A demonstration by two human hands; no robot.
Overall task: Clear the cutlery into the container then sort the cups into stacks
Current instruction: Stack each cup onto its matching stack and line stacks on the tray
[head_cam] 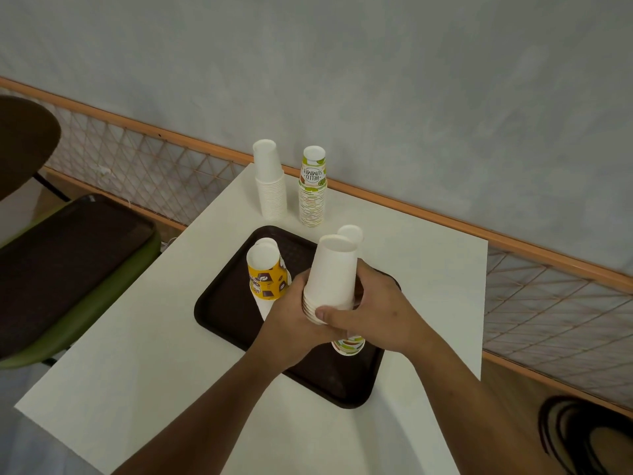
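Both my hands grip an upside-down stack of plain white cups above the dark brown tray. My left hand wraps its lower rims from the left, and my right hand clasps it from the right, thumb across the front. On the tray's left stands a yellow patterned cup stack. A green-printed cup peeks out under my right hand. Behind the held stack another white cup shows. At the table's far edge stand a tall white stack and a "Hello Summer" stack. No cutlery or container shows.
The white table abuts a wall with an orange rail and wire mesh. A second brown tray lies on a green seat to the left. A dark round tabletop sits at far left.
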